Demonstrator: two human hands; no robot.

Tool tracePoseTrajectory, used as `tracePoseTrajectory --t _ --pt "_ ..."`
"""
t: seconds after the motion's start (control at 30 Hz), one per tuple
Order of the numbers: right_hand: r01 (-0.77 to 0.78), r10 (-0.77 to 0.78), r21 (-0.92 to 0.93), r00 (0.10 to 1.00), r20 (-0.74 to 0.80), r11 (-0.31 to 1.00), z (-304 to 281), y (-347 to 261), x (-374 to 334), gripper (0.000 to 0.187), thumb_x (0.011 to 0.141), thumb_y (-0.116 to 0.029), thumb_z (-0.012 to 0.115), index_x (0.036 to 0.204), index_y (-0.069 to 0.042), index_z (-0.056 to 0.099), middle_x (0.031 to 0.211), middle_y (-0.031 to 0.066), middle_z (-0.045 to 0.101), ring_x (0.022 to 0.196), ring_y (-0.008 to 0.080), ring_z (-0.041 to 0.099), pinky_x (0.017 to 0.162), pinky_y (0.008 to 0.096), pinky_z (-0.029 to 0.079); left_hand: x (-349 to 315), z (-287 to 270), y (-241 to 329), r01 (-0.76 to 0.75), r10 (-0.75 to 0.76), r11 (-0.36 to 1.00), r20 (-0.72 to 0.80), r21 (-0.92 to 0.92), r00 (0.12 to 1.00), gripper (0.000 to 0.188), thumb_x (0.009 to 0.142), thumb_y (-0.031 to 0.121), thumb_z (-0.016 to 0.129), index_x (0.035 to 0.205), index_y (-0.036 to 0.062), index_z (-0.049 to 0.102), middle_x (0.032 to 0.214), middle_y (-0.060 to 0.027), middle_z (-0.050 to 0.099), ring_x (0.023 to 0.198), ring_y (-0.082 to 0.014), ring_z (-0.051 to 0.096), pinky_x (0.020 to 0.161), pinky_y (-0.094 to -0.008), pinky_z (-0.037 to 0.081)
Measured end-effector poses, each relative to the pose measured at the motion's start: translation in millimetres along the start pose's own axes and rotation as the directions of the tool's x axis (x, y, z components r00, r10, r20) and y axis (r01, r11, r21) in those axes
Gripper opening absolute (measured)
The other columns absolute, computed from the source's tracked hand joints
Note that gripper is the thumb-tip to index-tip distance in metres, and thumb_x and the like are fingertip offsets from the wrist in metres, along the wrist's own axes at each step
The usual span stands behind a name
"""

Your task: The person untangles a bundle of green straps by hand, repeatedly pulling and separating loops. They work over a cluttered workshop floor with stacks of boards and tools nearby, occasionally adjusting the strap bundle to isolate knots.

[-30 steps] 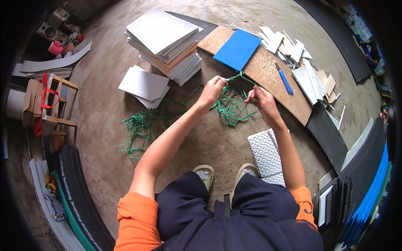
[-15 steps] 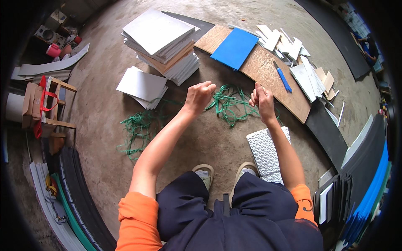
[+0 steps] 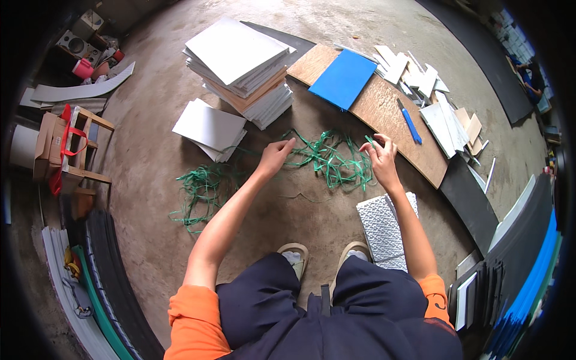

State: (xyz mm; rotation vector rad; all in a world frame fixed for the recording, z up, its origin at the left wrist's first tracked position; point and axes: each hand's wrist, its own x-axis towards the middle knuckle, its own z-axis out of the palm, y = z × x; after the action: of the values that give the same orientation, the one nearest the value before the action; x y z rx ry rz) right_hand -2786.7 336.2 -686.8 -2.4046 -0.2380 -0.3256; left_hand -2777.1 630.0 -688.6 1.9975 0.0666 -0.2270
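Observation:
Loose green plastic string (image 3: 336, 159) lies tangled on the concrete floor between my hands. My right hand (image 3: 384, 159) pinches a short bit of that string between thumb and curled fingers. At the tangle's left side, my left hand (image 3: 275, 157) has its fingers pressed together, with green strands running from beside the fingertips; its grip is partly hidden. A second tangle of green string (image 3: 201, 192) rests left of my left forearm. Below my right hand, partly behind the forearm, lies a bundle of white patterned pieces (image 3: 381, 228).
Ahead stands a tall stack of white boards (image 3: 237, 51), beside a lower white stack (image 3: 210, 126). A brown board (image 3: 384, 114) carries a blue sheet (image 3: 343, 78) and a blue-handled cutter (image 3: 410, 123). White offcuts (image 3: 444, 117) lie beyond; a wooden stool (image 3: 90, 144) stands left.
Both fists have loosened into pinching grips. My left hand has dropped slightly down and left, my right slightly down. The green tangle between them looks more spread. The view has shifted a little.

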Motion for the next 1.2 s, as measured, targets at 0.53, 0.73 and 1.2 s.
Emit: tracePoseTrajectory --t 0.53,0.73,1.2 --pt "0.277 -0.240 -0.149 0.944 0.225 0.949 27 -60 -41 0.025 0.083 -0.018 0.051 0.104 -0.005 0.050 0.079 0.0117 0.057 0.071 0.0293 0.058 0.062 0.0370 0.047 -22 67 58 0.450 -0.322 0.510 0.323 -0.733 0.890 0.019 0.094 0.023 0.033 0.092 0.0051 0.041 0.087 -0.0098 0.057 0.082 -0.0178 0.056 0.074 -0.0333 0.046" --pt "0.314 -0.350 0.182 0.911 0.218 0.932 22 -54 -30 0.032 0.084 -0.030 0.052 0.101 -0.003 0.053 0.090 0.0127 0.054 0.078 0.0255 0.056 0.071 0.0335 0.045 -18 56 38 0.398 -0.115 0.396 0.385 -0.827 0.916 0.017 0.092 0.023 0.039 0.085 0.0077 0.043 0.061 0.0043 0.031 0.053 -0.0068 0.031 0.054 -0.0230 0.037" --pt "-0.393 0.178 0.848 0.919 0.352 0.356 7 -42 -10 0.036 0.081 -0.011 0.061 0.113 -0.001 0.047 0.089 0.0016 0.054 0.077 0.0064 0.050 0.068 0.0203 0.041 -26 47 46 0.423 0.030 0.549 0.523 -0.720 0.852 0.015 0.088 0.024 0.043 0.078 0.0127 0.040 0.063 0.0064 0.028 0.053 -0.0053 0.027 0.050 -0.0209 0.025"
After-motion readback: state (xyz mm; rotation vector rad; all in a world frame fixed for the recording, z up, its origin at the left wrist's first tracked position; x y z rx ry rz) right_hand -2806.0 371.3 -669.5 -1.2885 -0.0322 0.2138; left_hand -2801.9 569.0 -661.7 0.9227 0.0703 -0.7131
